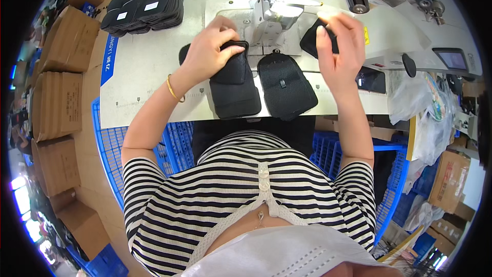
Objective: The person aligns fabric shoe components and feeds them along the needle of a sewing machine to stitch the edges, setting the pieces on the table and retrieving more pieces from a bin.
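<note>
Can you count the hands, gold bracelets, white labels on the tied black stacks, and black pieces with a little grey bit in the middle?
Hands: 2
Gold bracelet: 1
White labels: 2
Black piece with grey bit: 1
Total: 6

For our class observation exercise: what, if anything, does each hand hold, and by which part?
Left hand: a small black fabric panel, by its upper edge. Right hand: at a black fabric piece; hold unclear.
</note>
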